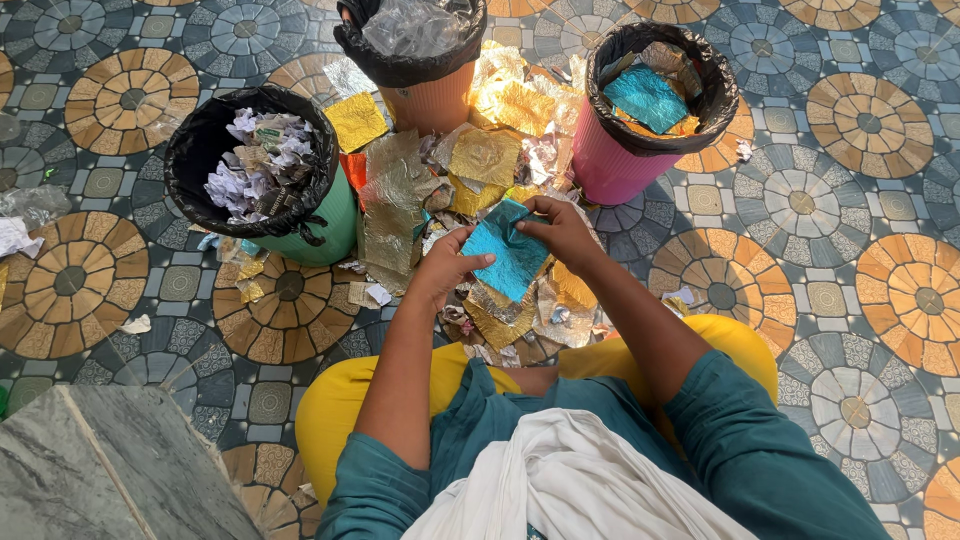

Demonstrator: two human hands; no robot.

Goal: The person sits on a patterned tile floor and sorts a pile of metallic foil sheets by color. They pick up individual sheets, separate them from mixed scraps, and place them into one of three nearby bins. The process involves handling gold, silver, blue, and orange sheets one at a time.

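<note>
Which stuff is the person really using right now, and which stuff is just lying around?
In use:
left hand
right hand
blue foil sheet, held by both
foil pile
pink bin
green bin
orange bin

Lying about:
paper scraps
clear plastic
stone slab

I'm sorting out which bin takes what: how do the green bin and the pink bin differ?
The green bin holds torn white paper scraps; the pink bin holds shiny foil, a blue sheet on top. The green bin stands on the person's left, the pink bin on their right. Both have black liners and stand upright on the tiled floor.
</note>
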